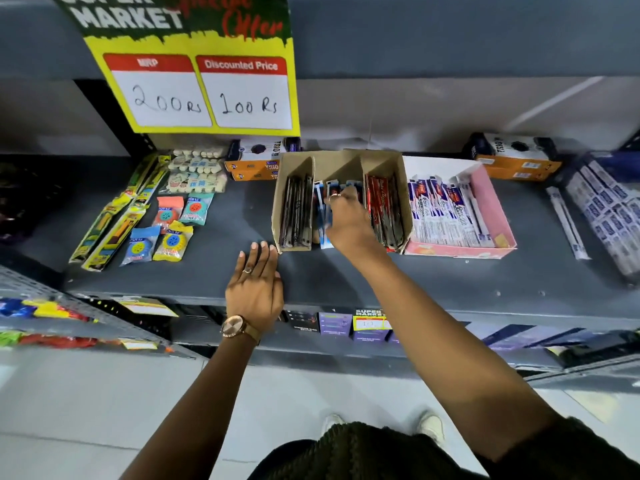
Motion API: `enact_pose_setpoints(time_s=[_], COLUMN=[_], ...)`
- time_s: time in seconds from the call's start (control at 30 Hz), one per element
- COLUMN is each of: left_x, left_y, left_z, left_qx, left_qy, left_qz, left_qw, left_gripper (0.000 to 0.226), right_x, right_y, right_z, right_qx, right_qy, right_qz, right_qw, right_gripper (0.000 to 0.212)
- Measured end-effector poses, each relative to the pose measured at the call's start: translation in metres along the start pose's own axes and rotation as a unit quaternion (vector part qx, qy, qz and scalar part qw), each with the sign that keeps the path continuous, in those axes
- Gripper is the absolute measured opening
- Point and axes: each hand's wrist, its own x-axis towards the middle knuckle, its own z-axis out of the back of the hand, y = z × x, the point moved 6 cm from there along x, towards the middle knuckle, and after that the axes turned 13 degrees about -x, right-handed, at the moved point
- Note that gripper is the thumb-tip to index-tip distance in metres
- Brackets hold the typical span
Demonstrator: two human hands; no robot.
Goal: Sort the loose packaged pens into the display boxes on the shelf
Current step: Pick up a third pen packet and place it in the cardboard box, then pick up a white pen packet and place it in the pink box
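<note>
A brown cardboard display box (341, 165) with three compartments stands on the grey shelf (346, 275). Its left compartment holds black packaged pens (295, 211), the middle one blue packaged pens (320, 209), the right one red packaged pens (384, 206). My right hand (346, 220) reaches into the middle compartment, fingers closed on the blue packs. My left hand (255, 284) lies flat on the shelf, fingertips at the box's front left corner, holding nothing. A pink display box (491, 199) to the right holds white-and-blue packaged pens (446, 213). A loose white packaged pen (568, 223) lies further right.
Erasers, sharpeners and long yellow packs (110, 223) lie on the shelf's left. Orange boxes (256, 161) stand at the back, another (516, 161) at back right. A yellow price sign (204, 77) hangs above. Stacked blue-white packs (609, 209) sit far right. A lower shelf holds more goods.
</note>
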Motion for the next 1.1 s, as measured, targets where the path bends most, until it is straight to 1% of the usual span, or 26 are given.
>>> enact_pose_setpoints(time_s=[0.07, 0.1, 0.23, 0.33, 0.43, 0.53, 0.63, 0.73, 0.8, 0.87, 0.93, 1.0, 1.03, 1.1], left_x=[-0.003, -0.005, -0.021, -0.03, -0.032, -0.028, -0.02, -0.013, -0.008, -0.005, -0.003, -0.004, -0.005, -0.005], left_y=[-0.005, -0.008, -0.046, -0.092, -0.142, -0.192, -0.235, -0.265, -0.282, -0.296, -0.303, -0.305, -0.305, -0.302], left_z=[0.0, -0.001, -0.01, -0.021, -0.035, -0.052, -0.073, -0.093, -0.107, -0.119, -0.129, -0.136, -0.139, -0.142], left_qx=[0.0, 0.0, -0.014, -0.03, -0.031, -0.025, -0.045, -0.066, -0.07, -0.058, -0.046, -0.042, -0.039, -0.029], left_qy=[-0.008, -0.016, -0.046, -0.046, -0.024, -0.001, 0.019, 0.03, 0.032, 0.029, 0.028, 0.031, 0.031, 0.028], left_qz=[0.008, 0.009, -0.018, -0.071, -0.132, -0.187, -0.206, -0.195, -0.183, -0.172, -0.153, -0.128, -0.116, -0.099], left_qw=[1.0, 1.0, 0.999, 0.996, 0.99, 0.982, 0.977, 0.978, 0.98, 0.983, 0.987, 0.99, 0.992, 0.994], left_gripper=[0.057, 0.057, 0.056, 0.054, 0.054, 0.054, 0.052, 0.05, 0.049, 0.048, 0.048, 0.051, 0.051, 0.052], right_x=[-0.008, -0.013, -0.035, -0.051, -0.062, -0.068, -0.068, -0.068, -0.069, -0.065, -0.059, -0.051, -0.047, -0.04], right_y=[-0.004, -0.008, -0.036, -0.07, -0.116, -0.173, -0.234, -0.289, -0.321, -0.345, -0.36, -0.37, -0.373, -0.378], right_z=[0.011, 0.018, 0.046, 0.067, 0.087, 0.102, 0.108, 0.108, 0.107, 0.103, 0.098, 0.093, 0.092, 0.09], right_qx=[0.027, 0.038, 0.083, 0.1, 0.109, 0.113, 0.087, 0.071, 0.063, 0.039, 0.005, -0.04, -0.065, -0.099], right_qy=[-0.021, -0.032, -0.08, -0.093, -0.107, -0.104, -0.089, -0.071, -0.063, -0.038, -0.003, 0.019, 0.023, 0.023], right_qz=[0.036, 0.046, 0.056, 0.04, 0.011, -0.045, -0.112, -0.154, -0.186, -0.206, -0.213, -0.212, -0.21, -0.208], right_qw=[0.999, 0.998, 0.992, 0.99, 0.988, 0.987, 0.986, 0.983, 0.979, 0.977, 0.977, 0.976, 0.975, 0.973], right_gripper=[0.05, 0.052, 0.047, 0.039, 0.033, 0.027, 0.022, 0.015, 0.015, 0.016, 0.022, 0.036, 0.04, 0.041])
